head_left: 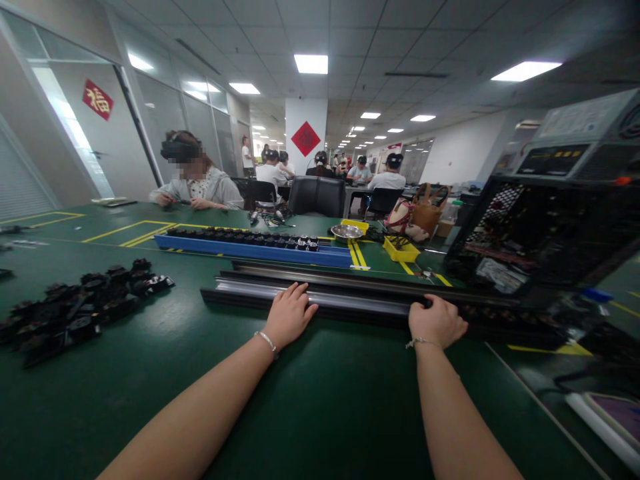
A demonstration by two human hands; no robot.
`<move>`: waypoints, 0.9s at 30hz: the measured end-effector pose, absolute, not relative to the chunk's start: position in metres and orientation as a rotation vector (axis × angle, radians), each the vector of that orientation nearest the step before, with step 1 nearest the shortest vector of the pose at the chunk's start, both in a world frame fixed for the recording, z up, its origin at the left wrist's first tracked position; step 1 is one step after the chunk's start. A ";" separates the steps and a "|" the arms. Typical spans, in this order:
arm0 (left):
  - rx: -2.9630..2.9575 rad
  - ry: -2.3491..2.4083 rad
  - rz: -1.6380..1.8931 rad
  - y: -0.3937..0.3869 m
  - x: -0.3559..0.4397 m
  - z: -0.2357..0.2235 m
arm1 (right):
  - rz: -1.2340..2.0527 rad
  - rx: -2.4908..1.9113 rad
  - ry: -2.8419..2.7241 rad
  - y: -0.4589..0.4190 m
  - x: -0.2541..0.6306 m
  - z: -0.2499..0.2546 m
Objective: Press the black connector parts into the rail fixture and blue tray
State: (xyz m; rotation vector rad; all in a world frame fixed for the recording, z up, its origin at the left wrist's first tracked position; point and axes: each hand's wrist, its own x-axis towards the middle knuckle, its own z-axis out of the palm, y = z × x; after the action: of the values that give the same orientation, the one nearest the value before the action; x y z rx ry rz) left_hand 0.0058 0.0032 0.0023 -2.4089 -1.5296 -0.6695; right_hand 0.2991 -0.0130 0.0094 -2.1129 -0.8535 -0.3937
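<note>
A long black and silver rail tray [350,301] lies across the green table [150,373] in front of me. My left hand [288,315] rests on its near edge, fingers stretched out flat over the rail. My right hand [437,321] is further right, fingers curled over the same rail and gripping it. Both wrists wear thin bracelets.
A heap of small black parts [80,303] lies at the left. Behind the rail sits a blue tray [250,250] with a row of black parts, then a metal bowl [347,231] and a yellow bin [401,249]. An open computer case [545,220] stands at the right. A person [197,177] sits across the table.
</note>
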 end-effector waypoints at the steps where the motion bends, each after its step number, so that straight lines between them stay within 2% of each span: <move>1: -2.409 -1.530 -0.670 0.003 0.006 0.002 | -0.392 -2.117 -0.857 -0.013 0.298 0.010; 27: -2.419 -1.535 -0.680 0.003 0.006 0.003 | -0.357 -2.138 -0.933 -0.014 0.291 0.016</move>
State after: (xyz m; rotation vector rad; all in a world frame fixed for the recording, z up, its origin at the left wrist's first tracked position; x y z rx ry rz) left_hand 0.0058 0.0029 0.0032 -2.4185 -1.5352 -0.6804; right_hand 0.2911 -0.0142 0.0158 -2.1381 -0.9329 -0.3573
